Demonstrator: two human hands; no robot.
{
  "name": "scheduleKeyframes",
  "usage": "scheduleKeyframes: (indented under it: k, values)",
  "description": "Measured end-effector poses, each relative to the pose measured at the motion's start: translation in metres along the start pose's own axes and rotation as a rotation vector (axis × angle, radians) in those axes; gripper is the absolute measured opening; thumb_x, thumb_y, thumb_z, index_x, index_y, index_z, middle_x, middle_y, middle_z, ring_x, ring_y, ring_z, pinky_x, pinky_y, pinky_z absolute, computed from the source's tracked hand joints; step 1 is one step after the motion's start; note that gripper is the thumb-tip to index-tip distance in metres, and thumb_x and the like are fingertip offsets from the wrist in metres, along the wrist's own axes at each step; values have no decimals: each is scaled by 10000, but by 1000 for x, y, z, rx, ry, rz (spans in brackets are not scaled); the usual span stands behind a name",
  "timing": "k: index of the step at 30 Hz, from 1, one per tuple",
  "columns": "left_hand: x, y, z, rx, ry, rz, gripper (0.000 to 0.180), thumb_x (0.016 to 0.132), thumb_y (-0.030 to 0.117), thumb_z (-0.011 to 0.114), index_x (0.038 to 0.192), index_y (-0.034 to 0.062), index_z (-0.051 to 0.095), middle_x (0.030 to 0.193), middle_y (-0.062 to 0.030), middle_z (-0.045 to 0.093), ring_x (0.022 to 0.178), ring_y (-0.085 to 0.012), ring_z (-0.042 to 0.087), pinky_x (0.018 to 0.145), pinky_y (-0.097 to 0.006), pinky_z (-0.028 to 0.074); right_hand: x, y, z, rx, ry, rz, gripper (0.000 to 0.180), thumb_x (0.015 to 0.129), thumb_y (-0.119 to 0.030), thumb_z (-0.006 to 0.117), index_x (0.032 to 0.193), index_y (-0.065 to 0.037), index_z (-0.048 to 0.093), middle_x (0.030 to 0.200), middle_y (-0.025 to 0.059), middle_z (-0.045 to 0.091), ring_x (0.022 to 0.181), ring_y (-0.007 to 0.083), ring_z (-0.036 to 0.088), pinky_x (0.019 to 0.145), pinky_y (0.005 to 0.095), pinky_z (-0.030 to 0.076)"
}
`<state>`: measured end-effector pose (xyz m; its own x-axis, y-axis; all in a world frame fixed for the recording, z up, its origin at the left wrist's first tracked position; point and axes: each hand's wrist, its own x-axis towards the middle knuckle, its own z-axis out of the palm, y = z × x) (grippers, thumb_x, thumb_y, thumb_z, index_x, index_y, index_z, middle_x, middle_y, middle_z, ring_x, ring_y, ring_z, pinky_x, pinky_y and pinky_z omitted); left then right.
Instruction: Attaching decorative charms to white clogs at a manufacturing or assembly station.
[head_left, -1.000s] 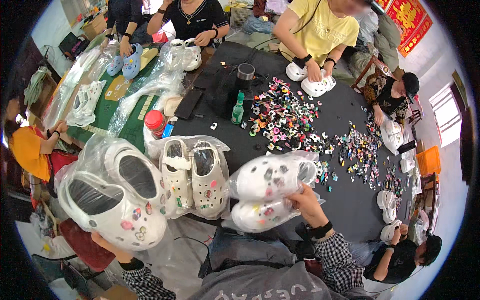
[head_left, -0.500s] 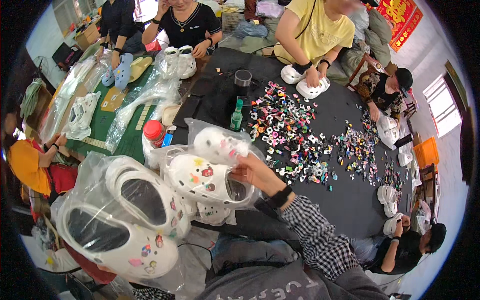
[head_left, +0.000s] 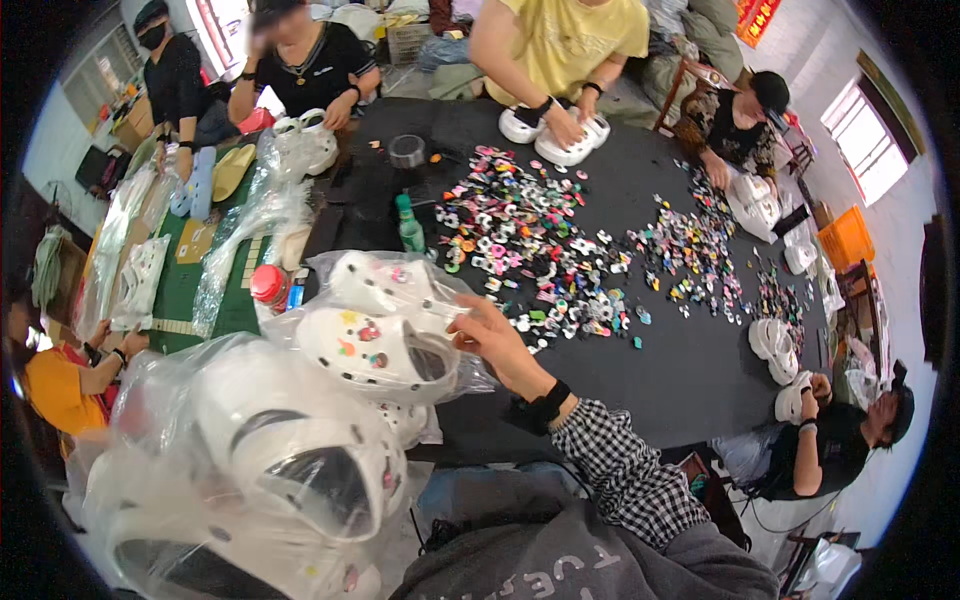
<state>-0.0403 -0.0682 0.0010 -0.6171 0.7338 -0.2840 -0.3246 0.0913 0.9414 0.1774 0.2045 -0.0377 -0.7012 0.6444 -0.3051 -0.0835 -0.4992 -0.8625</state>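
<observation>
My right hand [head_left: 497, 345], coming in from a checkered sleeve, has its fingers closed on the rim of a clear plastic bag [head_left: 468, 372]. Inside that bag is a pair of white clogs [head_left: 390, 350] with small colourful charms on the uppers. Close to me at the lower left, another pair of white clogs [head_left: 225, 400] sits in a second clear bag, large in view and smeared by motion. My left hand does not show. Partly under the bag by my right hand is another white clog [head_left: 403, 424].
Heaps of colourful shoe charms [head_left: 520, 215] cover part of the black table [head_left: 590, 390]. A green bottle [head_left: 409, 226] and a red-lidded jar [head_left: 268, 286] stand beyond the bags. Co-workers handle white clogs [head_left: 568, 143] around the table; a green mat [head_left: 185, 285] lies left.
The near bagged pair has shifted and turned, its shoe openings now lower and facing more toward me. My right hand keeps its hold on the other bag. The whole view has shifted.
</observation>
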Motion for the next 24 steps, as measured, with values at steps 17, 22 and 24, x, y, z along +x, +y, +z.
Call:
scheduleKeyframes:
  k: [17,22,24]
  values:
    - [75,-41,308,198,-768,-567,367,954,266,452,1186,-6,532,1113,-87,606,974,-145,585,879,-281,463,-212,28,-190,652,185,-173,459,944,-271,423,1327,-18,405,1300,101,506,1185,206,492,1026,359,367]
    - [91,-97,328,723,-880,-37,469,952,284,490,1268,-61,448,1169,-117,579,1030,-164,547,899,-287,429,-232,24,-232,415,465,29,344,942,-280,426,1141,-28,549,1076,53,600,985,172,571,888,322,441]
    - [90,-126,308,999,-848,266,488,955,276,485,1305,-56,411,1222,-153,549,1095,-213,531,934,-309,409,-245,18,-256,25,447,142,355,939,-282,450,1156,-19,549,1051,39,610,954,152,570,864,305,442]
